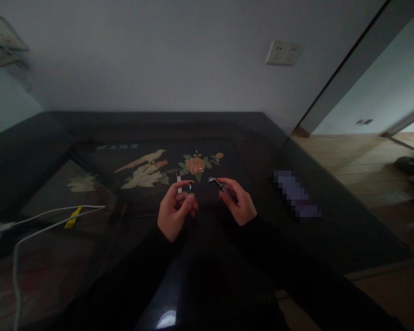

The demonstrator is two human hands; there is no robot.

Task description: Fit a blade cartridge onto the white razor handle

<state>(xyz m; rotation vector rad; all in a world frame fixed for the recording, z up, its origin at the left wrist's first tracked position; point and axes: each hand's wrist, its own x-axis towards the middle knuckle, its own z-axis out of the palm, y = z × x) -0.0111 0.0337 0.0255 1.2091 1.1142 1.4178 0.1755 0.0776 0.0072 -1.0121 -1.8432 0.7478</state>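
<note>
My left hand [175, 209] is closed in a pinch on a small dark piece with a pale tip [190, 187], and a thin white strip [179, 182] stands up beside its fingers. My right hand [238, 201] is closed on a small dark and silver object [215, 182] that points left toward the other hand. Both hands hover close together over a dark glossy table [331, 216], above a painted bird [145, 168] and flower [195, 164] inlay. I cannot make out exactly what the small items are.
A white cable [44, 216] with a yellow tag [72, 217] runs across the table's left side. A blurred pale object [296, 195] lies to the right. Wall sockets [284, 52] sit on the grey wall behind. Wooden floor and a doorway lie to the right.
</note>
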